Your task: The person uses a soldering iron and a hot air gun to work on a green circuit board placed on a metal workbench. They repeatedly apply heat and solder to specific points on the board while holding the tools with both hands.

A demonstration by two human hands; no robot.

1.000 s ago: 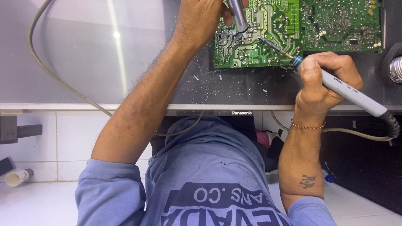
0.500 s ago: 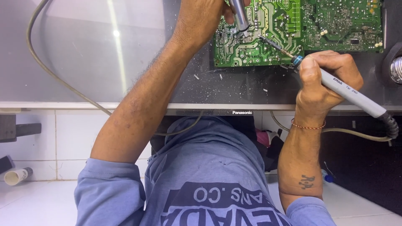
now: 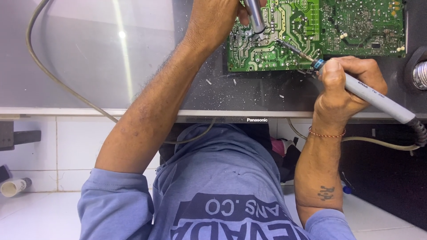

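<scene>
A green circuit board [image 3: 347, 26] lies solder side up on a dark flat panel [image 3: 249, 95]. My left hand [image 3: 213, 22] grips a slim metal cylindrical tool [image 3: 255, 17], whose dark nose rests on the board's left part. My right hand [image 3: 349, 82] holds a grey-handled soldering iron [image 3: 378, 100] like a pen. Its thin tip [image 3: 284, 44] touches the board just right of the metal tool. A red thread bracelet circles my right wrist. Both forearms reach up from my blue shirt at the bottom.
A grey cable [image 3: 53, 82] curves over the glossy grey surface on the left. A shiny round metal part [image 3: 420, 75] sits at the right edge. Small solder flecks [image 3: 209, 81] dot the panel below the board. A white tube [image 3: 13, 186] lies on the light floor, lower left.
The metal tool in my left hand has edged slightly right on the board. The soldering iron and my right hand stay almost where they were.
</scene>
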